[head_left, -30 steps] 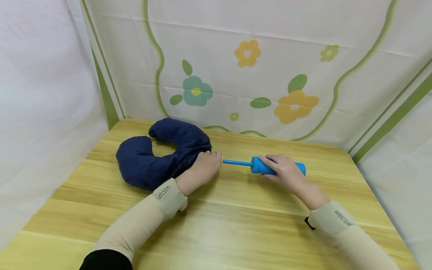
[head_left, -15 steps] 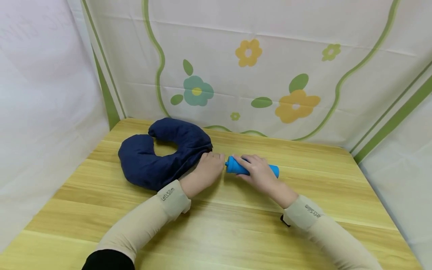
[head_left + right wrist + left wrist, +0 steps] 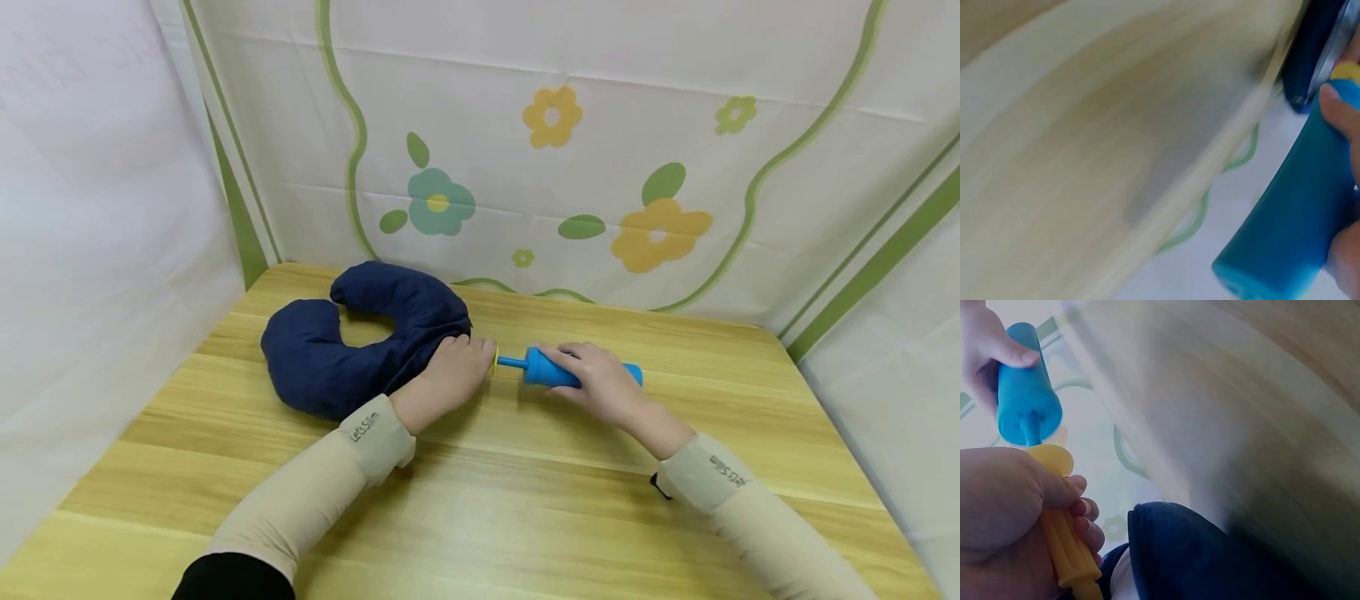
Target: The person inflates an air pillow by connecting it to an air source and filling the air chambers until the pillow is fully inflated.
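A navy U-shaped neck pillow [image 3: 322, 367] lies on the table. At its right end my left hand [image 3: 450, 371] grips the yellow end piece [image 3: 1063, 534] of a hand air pump, fingers curled round it. Whether its tip sits in the pillow is hidden in the left wrist view. My right hand [image 3: 603, 383] is wrapped round the pump's blue barrel [image 3: 547, 367]. A short length of blue rod [image 3: 512, 362] shows between barrel and yellow piece.
The wooden table [image 3: 480, 525] carries the pillow near its back left part. White cloth walls with printed flowers [image 3: 551, 117] stand behind and at both sides.
The right hand first pushed the barrel left against the yellow piece, then drew it back right a little, so some rod shows again. The left hand and pillow barely shifted.
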`<state>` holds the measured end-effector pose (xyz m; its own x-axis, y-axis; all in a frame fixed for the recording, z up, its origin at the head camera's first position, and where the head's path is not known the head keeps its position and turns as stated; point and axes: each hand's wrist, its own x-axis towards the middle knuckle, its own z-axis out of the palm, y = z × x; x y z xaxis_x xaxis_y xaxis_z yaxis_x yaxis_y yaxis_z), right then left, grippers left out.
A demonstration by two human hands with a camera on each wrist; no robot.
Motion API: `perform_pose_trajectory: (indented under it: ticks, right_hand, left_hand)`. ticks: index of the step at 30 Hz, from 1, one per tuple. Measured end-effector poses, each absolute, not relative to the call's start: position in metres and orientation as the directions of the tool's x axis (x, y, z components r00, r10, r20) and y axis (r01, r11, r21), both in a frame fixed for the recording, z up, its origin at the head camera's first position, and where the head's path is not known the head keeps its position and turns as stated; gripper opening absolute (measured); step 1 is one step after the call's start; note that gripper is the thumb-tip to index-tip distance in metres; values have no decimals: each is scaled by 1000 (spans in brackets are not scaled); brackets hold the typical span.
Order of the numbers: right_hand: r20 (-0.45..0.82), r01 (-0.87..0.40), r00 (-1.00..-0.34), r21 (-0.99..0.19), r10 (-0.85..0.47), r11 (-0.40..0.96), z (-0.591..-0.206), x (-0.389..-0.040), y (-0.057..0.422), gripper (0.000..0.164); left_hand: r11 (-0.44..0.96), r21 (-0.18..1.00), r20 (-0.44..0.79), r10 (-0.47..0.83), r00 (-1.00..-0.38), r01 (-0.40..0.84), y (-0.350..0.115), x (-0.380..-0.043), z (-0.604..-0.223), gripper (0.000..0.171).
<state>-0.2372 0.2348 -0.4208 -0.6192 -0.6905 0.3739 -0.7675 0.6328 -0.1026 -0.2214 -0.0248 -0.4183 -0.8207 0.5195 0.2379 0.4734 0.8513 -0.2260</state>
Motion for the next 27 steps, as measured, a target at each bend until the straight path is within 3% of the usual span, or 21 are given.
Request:
perform_pose_trajectory:
  ticks: [7,18,27]
  right_hand:
    - [401,-805,-553,-31,-730,593,-421,-244,282,75]
    - [453,-841,-479,10,-752,542,-416,-244,308,77]
    - [430,-794,-549,0,-716,608,-411,-238,272,73]
  left_hand:
    - [862,-127,118,504,-856,490,-25,-223,-414,9]
    - [860,-114,127,510,-851,498,-28,-224,-417,6]
    - [863,-108,201,505,-839,493,-23,-218,-411,16]
